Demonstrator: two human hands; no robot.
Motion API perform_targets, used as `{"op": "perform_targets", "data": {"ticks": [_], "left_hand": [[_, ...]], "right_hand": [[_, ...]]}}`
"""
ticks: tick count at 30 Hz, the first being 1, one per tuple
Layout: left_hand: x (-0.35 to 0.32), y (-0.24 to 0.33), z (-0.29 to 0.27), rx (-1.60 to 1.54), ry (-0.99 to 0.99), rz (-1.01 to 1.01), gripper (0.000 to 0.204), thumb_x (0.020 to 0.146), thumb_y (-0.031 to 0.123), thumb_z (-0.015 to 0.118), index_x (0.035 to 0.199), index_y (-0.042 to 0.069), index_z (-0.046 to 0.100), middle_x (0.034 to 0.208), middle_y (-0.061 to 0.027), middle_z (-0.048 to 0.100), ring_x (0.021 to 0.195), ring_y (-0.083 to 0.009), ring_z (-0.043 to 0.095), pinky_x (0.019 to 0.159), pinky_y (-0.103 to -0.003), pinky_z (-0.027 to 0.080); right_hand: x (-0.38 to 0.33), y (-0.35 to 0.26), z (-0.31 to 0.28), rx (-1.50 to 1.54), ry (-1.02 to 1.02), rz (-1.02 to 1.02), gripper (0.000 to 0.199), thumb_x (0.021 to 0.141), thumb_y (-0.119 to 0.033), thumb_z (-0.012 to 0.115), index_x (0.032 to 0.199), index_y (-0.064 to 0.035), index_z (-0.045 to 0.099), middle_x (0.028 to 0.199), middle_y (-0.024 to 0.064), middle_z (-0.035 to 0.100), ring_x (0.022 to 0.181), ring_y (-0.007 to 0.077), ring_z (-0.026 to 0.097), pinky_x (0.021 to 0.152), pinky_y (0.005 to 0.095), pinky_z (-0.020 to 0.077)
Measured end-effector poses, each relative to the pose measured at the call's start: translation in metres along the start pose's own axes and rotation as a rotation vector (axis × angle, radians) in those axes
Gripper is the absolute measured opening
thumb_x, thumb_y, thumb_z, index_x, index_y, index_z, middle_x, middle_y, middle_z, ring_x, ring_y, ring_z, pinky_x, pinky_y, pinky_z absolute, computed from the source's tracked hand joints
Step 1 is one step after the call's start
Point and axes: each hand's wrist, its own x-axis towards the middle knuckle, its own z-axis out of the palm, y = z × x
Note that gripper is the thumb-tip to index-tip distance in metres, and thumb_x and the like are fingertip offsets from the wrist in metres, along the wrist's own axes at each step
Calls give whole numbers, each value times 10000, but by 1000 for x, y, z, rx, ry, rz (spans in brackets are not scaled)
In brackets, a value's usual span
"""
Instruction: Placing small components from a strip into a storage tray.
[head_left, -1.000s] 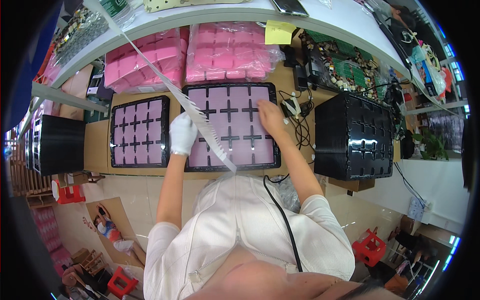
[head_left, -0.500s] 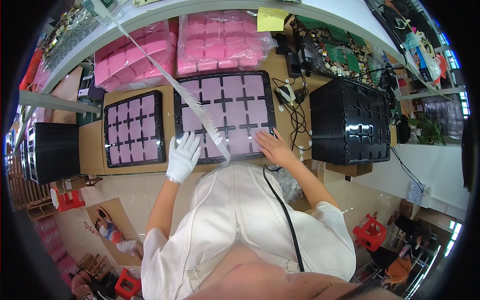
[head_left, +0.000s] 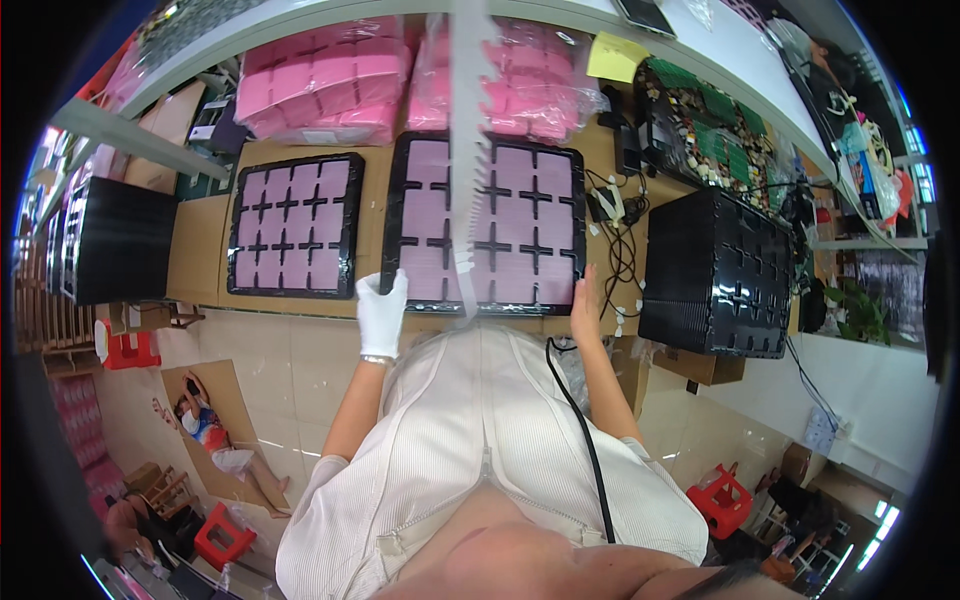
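Note:
In front of me lies a black tray (head_left: 397,200) with pink sheets set between its cross-shaped dividers. My left hand (head_left: 381,316), in a white glove, grips its near left corner with the thumb over the rim. Bare, my right hand (head_left: 586,308) holds the near right edge, its fingers partly hidden along the side. A long pale strip with a toothed edge (head_left: 466,150) hangs across the tray, blocking part of it. To the left is a second black tray (head_left: 354,230) filled the same way.
Stacks of black trays stand right (head_left: 715,270) and far left (head_left: 120,240). Bagged pink foam pieces (head_left: 320,85) sit at the back, below a white shelf edge. Black cables (head_left: 622,250) and a bin of green circuit boards (head_left: 715,105) lie right. A person (head_left: 210,430) lies on cardboard behind.
My hands have gone from lying spread on the tray's near part to its left and right edges, closing on them. The whole view has shifted, and the strip now hangs more upright.

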Motion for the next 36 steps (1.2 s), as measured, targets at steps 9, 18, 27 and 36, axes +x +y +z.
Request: {"op": "perform_targets", "data": {"ticks": [9,18,27,36], "left_hand": [[101,-34,-147,-225,416,279,398,883,270,626,1170,-4,604,1145,-80,609,1020,-153,556,927,-280,407],[250,-228,-242,57,485,66,515,825,333,681,1169,-36,578,1105,-165,630,974,-224,606,901,-323,451],[142,-98,-30,820,175,759,572,847,440,553,1345,182,442,1362,-159,438,1279,-373,365,1032,-563,276],[154,-104,-18,966,165,495,565,877,462,470,1409,329,336,1469,-94,319,1354,-396,232,1016,-662,196]], "right_hand": [[-4,-39,-35,186,341,-120,515,1007,-332,283,1367,30,358,1422,181,363,1340,286,307,1106,354,202],[-16,-41,-26,240,361,-24,508,1006,-342,300,1338,31,394,1366,181,426,1278,280,388,1064,348,278],[-35,-69,-6,89,343,-65,455,999,-278,341,1340,20,385,1363,184,417,1271,306,386,1063,358,274],[-34,-83,-12,78,252,-126,449,997,-262,345,1359,4,361,1383,180,384,1279,307,365,1054,363,289]]}}
